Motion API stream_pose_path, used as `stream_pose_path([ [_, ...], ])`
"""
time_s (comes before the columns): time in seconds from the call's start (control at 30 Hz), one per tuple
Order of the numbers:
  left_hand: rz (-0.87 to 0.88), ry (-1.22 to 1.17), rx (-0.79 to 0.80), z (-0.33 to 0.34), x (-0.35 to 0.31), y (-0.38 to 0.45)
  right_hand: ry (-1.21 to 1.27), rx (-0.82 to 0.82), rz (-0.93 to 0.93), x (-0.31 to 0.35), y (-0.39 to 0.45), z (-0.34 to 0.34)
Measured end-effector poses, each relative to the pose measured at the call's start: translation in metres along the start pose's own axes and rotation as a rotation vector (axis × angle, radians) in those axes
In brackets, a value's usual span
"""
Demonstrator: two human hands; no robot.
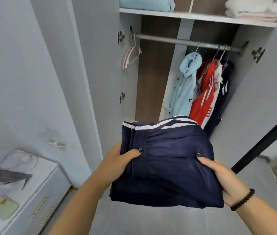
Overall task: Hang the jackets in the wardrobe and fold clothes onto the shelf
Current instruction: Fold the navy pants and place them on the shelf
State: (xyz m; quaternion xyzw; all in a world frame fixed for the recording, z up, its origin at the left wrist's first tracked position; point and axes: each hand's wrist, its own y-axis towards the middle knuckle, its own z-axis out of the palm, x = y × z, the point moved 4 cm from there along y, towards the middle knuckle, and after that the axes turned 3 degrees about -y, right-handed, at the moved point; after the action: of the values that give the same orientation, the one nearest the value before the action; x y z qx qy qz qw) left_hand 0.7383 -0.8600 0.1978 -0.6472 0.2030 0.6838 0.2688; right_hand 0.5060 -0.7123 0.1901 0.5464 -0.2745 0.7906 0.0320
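Folded navy garment (170, 160), gripped between hands (119, 160)

A folded navy garment (168, 160) with white stripes along its far edge is held flat in front of the open wardrobe (151, 73), where a light blue jacket (183, 89), a red jacket (204, 99) and a dark jacket (224, 92) hang from the rail (168, 40), below the shelf (193, 16) bearing folded clothes.
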Motion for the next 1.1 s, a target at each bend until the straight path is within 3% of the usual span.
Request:
stream_pose_path([
  [0.27, 0.235, 0.089, 0.068, 0.0, -0.099, 0.04, -0.117, -0.01, -0.262, 0.101, 0.011, 0.017],
  [0.57, 0.355, 0.123, 0.12, 0.025, -0.204, 0.134, 0.108, 0.048, -0.465, 0.2, 0.056, 0.011],
  [1.1, 0.455, 0.04, 0.127, 0.105, -0.284, 0.347, 0.072, -0.007, -0.689, 0.407, 0.182, -0.067],
])
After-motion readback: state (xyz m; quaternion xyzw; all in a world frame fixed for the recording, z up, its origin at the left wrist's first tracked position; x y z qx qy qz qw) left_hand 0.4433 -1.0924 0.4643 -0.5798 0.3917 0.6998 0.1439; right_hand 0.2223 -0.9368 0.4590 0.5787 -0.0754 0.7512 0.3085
